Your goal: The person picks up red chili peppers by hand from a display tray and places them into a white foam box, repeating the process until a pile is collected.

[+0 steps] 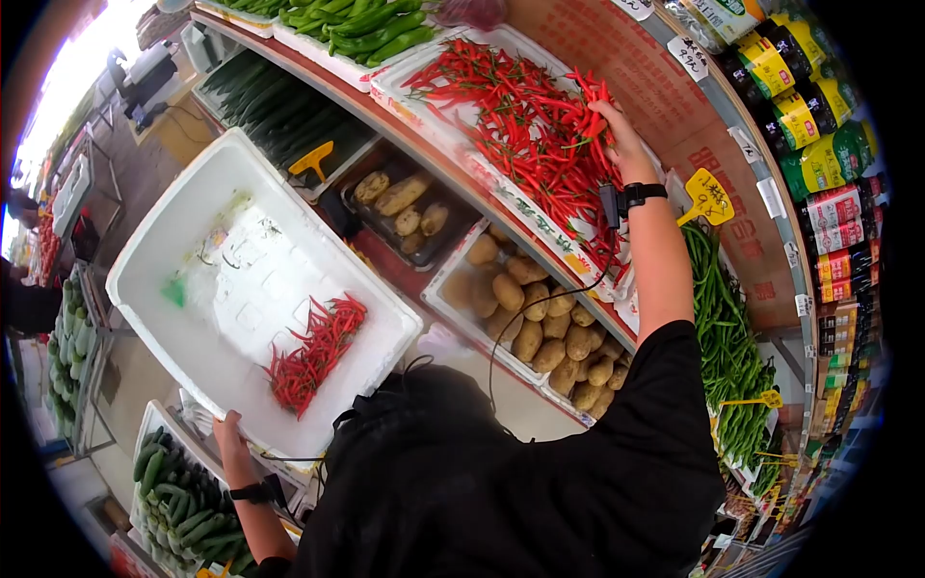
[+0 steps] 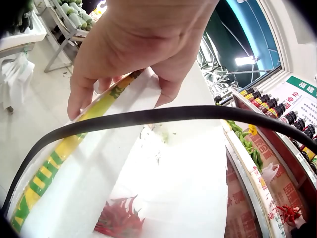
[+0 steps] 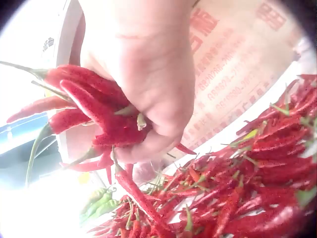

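Observation:
My left hand [image 1: 231, 443] grips the near rim of a large white foam box [image 1: 183, 356], thumb inside and fingers outside, as the left wrist view shows. The box is tilted, and a small pile of red chili peppers [image 1: 316, 354] lies in its lower corner. Over the shelf, my right hand [image 1: 617, 135] holds a bunch of red chilies [image 3: 94, 109], fingers curled round them with stems and tips sticking out. Beneath it spreads a heap of red chilies [image 1: 520, 125] in a white foam tray [image 1: 409, 87].
Potatoes [image 1: 540, 323] fill a crate below the chili shelf. Green peppers [image 1: 376, 29] stand at the back, long green chilies [image 1: 723, 337] to the right, cucumbers [image 1: 183, 496] at lower left. Bottles [image 1: 829, 164] line a shelf at right. A yellow price tag [image 1: 708, 197] stands by the right forearm.

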### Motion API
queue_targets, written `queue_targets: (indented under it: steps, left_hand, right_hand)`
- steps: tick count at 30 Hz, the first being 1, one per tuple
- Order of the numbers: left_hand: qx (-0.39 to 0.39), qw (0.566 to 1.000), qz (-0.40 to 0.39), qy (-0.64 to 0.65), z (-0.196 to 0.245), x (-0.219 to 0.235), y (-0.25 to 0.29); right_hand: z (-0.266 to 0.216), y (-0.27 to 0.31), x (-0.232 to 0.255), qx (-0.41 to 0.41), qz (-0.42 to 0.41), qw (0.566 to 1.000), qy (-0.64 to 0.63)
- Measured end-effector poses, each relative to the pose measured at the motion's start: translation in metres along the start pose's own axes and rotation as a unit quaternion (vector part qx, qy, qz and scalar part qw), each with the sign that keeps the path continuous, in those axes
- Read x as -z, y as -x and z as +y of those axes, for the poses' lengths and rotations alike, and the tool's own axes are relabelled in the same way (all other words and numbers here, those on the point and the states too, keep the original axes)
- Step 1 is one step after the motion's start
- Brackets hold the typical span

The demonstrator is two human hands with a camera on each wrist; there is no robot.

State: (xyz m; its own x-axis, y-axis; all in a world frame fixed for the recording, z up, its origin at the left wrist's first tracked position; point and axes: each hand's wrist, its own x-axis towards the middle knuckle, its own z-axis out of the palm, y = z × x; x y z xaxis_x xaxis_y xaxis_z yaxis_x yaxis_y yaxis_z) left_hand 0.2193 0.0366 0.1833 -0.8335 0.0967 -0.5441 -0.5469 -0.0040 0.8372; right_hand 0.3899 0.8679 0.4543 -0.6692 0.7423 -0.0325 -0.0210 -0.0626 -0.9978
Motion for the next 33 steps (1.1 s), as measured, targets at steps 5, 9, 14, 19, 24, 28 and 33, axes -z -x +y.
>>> queue_targets:
  steps: [5, 9, 14, 19, 24, 28, 33]
  left_hand:
    - [0.006, 1.000, 0.001, -0.008, -0.005, 0.004, -0.007]
    - [-0.004, 1.000, 0.002, -0.003, -0.001, -0.004, -0.003]
    - [-0.014, 1.000, -0.005, -0.021, 0.003, -0.010, 0.000]
    - [-0.015, 1.000, -0.017, -0.001, -0.003, -0.004, -0.002]
    - [-0.035, 0.999, -0.003, -0.028, -0.002, -0.008, -0.002]
    - [-0.007, 0.998, 0.037, -0.054, 0.002, -0.008, 0.001]
    - [-0.015, 0.998, 0.044, -0.034, 0.005, -0.011, 0.009]
  right_hand:
    - [-0.010, 0.007, -0.026, 0.018, -0.028, 0.999, -0.034]
    - [-0.012, 0.007, -0.047, 0.012, -0.058, 0.997, -0.051]
    - [-0.022, 0.024, -0.100, -0.015, -0.113, 0.992, -0.045]
    - [-0.041, 0.083, -0.197, -0.008, -0.171, 0.985, -0.031]
    - [-0.018, 0.124, -0.284, -0.079, -0.341, 0.935, -0.059]
    - [0.061, 0.163, -0.353, -0.086, -0.440, 0.893, -0.017]
    - [0.188, 0.224, -0.411, -0.127, -0.537, 0.830, 0.075]
